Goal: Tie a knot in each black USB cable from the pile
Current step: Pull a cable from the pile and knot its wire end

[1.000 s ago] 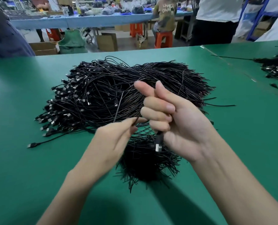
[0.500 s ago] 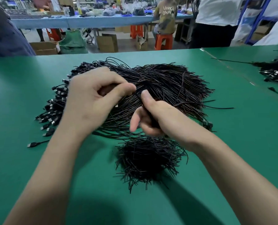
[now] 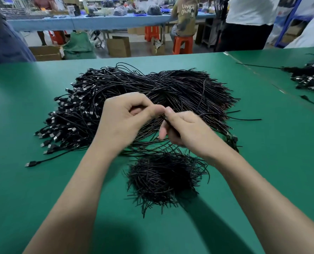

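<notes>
Cable first: a thin black USB cable [image 3: 171, 126] runs through the curled fingers of the right hand [image 3: 187, 133], held low over the near edge of the large tangled pile of black USB cables [image 3: 152, 88] on the green-covered desk [image 3: 24, 189]. The left hand [image 3: 123, 121] is against the right, with its thumb and forefinger pinched shut where the strand leaves the right thumb. The contact itself is hidden, so its grip on the cable is a reading, not a certainty. One finger of the right hand sticks out free below.

A second ago both hands were lifted towards the camera, with the cable's metal-tipped plug hanging under the right fist. Half a second ago they had dropped over the pile and stood apart. Now they have come together and the plug is out of sight. That suggests a loop is being closed or pulled tight on this one cable, though no knot can be seen.

A small, dense heap of black strands [image 3: 163, 178] lies nearer the person, between the forearms; whether it holds finished pieces cannot be told. One stray plug-ended cable [image 3: 31, 164] lies apart at the left. A second dark pile [image 3: 310, 79] lies far right.
</notes>
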`<state>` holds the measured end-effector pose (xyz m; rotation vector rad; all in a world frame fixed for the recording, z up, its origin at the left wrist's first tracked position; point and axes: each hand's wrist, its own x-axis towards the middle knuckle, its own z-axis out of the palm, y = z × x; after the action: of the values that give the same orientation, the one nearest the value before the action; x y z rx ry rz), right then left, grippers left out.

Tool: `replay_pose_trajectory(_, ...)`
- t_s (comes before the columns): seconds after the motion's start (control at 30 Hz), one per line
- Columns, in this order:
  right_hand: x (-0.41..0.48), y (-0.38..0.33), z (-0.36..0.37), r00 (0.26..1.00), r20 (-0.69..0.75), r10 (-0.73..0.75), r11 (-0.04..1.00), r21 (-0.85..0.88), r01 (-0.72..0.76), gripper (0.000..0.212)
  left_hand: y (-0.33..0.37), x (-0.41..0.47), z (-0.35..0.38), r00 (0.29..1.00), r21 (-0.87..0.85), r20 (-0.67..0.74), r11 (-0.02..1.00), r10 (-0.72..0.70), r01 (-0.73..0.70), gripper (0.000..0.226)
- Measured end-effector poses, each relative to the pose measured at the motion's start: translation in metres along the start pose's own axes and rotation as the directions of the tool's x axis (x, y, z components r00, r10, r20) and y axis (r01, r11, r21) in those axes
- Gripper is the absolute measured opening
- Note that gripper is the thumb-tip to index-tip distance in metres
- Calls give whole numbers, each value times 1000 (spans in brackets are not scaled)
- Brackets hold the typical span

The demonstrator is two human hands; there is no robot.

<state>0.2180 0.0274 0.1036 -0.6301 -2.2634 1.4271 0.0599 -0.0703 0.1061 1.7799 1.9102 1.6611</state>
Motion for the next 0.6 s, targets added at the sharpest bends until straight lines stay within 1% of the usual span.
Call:
replay_pose_trajectory(0.03, -3, -1, 3, 990, 132, 43, 963, 259, -76, 64, -2, 3, 1, 999, -64, -17, 997, -37, 36, 24)
replay_pose_trajectory(0.07, -6, -3, 5, 970, 242, 33, 869, 473, -147, 63, -5, 4, 5, 997, -105, -33, 992, -72, 68, 26)
replay_pose_trajectory(0.1, -7, -5, 8, 954, 299, -14, 760, 623, -184, 57, -7, 3, 12, 994, -136, -44, 986, -104, 97, 28)
replay_pose_trajectory(0.13, -7, -7, 10, 953, 294, -74, 676, 718, -169, 50, -9, -1, 21, 990, -171, -42, 978, -133, 124, 30)
replay_pose_trajectory(0.17, -6, -9, 12, 963, 241, -121, 617, 778, -117, 43, -11, -7, 30, 987, -220, -18, 963, -162, 154, 29)
replay_pose_trajectory(0.2, -3, -11, 14, 978, 159, -135, 571, 819, -55, 38, -12, -14, 38, 982, -257, 22, 948, -187, 186, 29)
replay_pose_trajectory(0.23, 0, -14, 14, 991, 66, -114, 529, 849, 4, 35, -12, -21, 44, 978, -256, 62, 944, -201, 210, 31)
replay_pose_trajectory(0.27, 3, -17, 14, 996, -30, -79, 524, 849, 67, 33, -12, -27, 48, 976, -218, 90, 952, -198, 214, 30)
replay_pose_trajectory(0.3, 6, -17, 13, 990, -132, -59, 580, 802, 141, 33, -13, -33, 50, 977, -157, 109, 967, -183, 198, 26)
replay_pose_trajectory(0.33, 9, -15, 12, 971, -230, -59, 689, 695, 206, 34, -13, -39, 50, 980, -82, 128, 983, -154, 165, 24)
replay_pose_trajectory(0.37, 10, -13, 11, 943, -321, -86, 819, 517, 250, 34, -12, -42, 48, 980, 0, 155, 992, -122, 123, 24)
replay_pose_trajectory(0.4, 11, -10, 10, 909, -395, -136, 925, 277, 259, 33, -9, -44, 45, 978, 68, 184, 994, -96, 85, 24)
replay_pose_trajectory(0.43, 11, -5, 10, 882, -428, -199, 974, 11, 225, 32, -6, -44, 39, 976, 119, 205, 991, -78, 54, 24)
replay_pose_trajectory(0.47, 11, -1, 11, 883, -400, -247, 959, -231, 163, 32, -2, -42, 33, 977, 169, 206, 985, -62, 27, 25)
replay_pose_trajectory(0.5, 9, 3, 13, 911, -322, -257, 903, -417, 107, 34, 0, -39, 24, 981, 228, 186, 974, -47, 4, 26)
replay_pose_trajectory(0.53, 8, 7, 15, 943, -241, -229, 846, -529, 70, 39, 2, -36, 14, 986, 292, 162, 956, -37, -12, 28)
replay_pose_trajectory(0.57, 6, 11, 18, 966, -186, -182, 832, -553, 50, 44, 1, -32, 4, 988, 351, 149, 936, -32, -23, 32)
replay_pose_trajectory(0.6, 4, 14, 20, 980, -147, -130, 869, -493, 42, 48, 1, -28, -6, 988, 382, 150, 924, -42, -19, 35)
